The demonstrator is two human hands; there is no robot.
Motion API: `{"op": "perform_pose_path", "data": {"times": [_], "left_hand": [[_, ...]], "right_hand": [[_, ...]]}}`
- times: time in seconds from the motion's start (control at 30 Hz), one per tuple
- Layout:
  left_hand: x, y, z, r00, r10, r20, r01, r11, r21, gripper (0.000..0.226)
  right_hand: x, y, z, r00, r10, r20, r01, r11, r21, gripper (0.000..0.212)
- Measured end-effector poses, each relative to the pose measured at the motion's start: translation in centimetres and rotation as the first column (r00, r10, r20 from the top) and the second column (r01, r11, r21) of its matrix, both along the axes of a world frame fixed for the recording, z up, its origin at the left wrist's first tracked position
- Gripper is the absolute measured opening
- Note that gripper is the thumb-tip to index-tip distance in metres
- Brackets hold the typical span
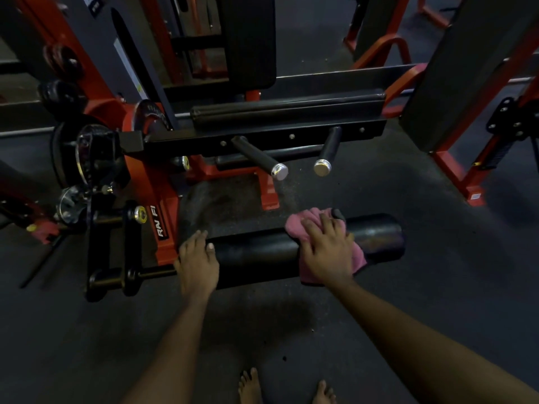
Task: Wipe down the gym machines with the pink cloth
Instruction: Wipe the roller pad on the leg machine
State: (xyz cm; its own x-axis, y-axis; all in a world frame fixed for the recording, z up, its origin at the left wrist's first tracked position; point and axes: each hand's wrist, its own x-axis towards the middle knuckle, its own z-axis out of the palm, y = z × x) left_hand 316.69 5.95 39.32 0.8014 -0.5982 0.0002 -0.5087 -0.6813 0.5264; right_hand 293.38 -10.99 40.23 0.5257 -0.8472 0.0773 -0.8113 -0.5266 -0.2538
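A black padded roller (pixel 262 255) juts out from the red and black gym machine (pixel 163 225) low in the middle of the view. My right hand (pixel 328 249) presses the pink cloth (pixel 300 225) flat on the roller's right part, fingers spread over it. My left hand (pixel 197 263) rests on the roller's left end near the red frame, fingers curved over the top of the pad and thumb on its near side.
Two chrome-capped black pegs (pixel 278 170) stick out above the roller. A second long black pad (pixel 285 112) and a black back pad (pixel 248 39) lie behind. Another red-framed machine (pixel 455 83) stands at right. My bare feet (pixel 250 386) stand on dark floor.
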Motion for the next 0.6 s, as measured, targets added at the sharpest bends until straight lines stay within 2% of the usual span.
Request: {"op": "perform_pose_path", "data": {"times": [0.07,0.13,0.2,0.3,0.37,0.43,0.5,0.6], "left_hand": [[1.1,0.0,-1.2,0.991,-0.039,-0.126,0.039,0.999,-0.005,0.042],[1.3,0.3,-2.0,0.976,-0.039,-0.214,0.026,0.998,-0.063,0.043],[1.2,0.6,-2.6,0.975,-0.041,-0.219,0.022,0.996,-0.086,0.043],[1.3,0.5,-2.6,0.979,-0.041,-0.198,0.027,0.997,-0.073,0.043],[1.3,0.5,-2.6,0.981,-0.042,-0.191,0.032,0.998,-0.054,0.043],[1.3,0.5,-2.6,0.983,-0.049,-0.177,0.042,0.998,-0.045,0.043],[1.3,0.6,-2.5,0.984,-0.057,-0.168,0.048,0.997,-0.058,0.043],[1.4,0.6,-2.6,0.984,-0.058,-0.167,0.05,0.997,-0.05,0.044]], "right_hand": [[-2.7,-2.1,-0.1,0.998,-0.052,-0.035,0.052,0.999,-0.013,0.052],[-5.6,-5.1,0.1,0.972,-0.227,-0.053,0.227,0.974,-0.002,0.051],[-7.5,-7.4,0.5,0.929,-0.369,-0.037,0.37,0.928,0.042,0.047],[-6.8,-7.6,0.9,0.894,-0.449,-0.014,0.448,0.89,0.081,0.043],[-4.4,-6.0,1.0,0.905,-0.423,-0.045,0.425,0.904,0.056,0.047],[-1.0,-3.4,0.8,0.95,-0.308,-0.05,0.31,0.95,0.04,0.051],[1.5,-0.9,0.4,0.982,-0.186,-0.03,0.187,0.981,0.044,0.046],[1.2,-0.2,0.4,0.995,-0.09,-0.045,0.091,0.995,0.028,0.048]]}}
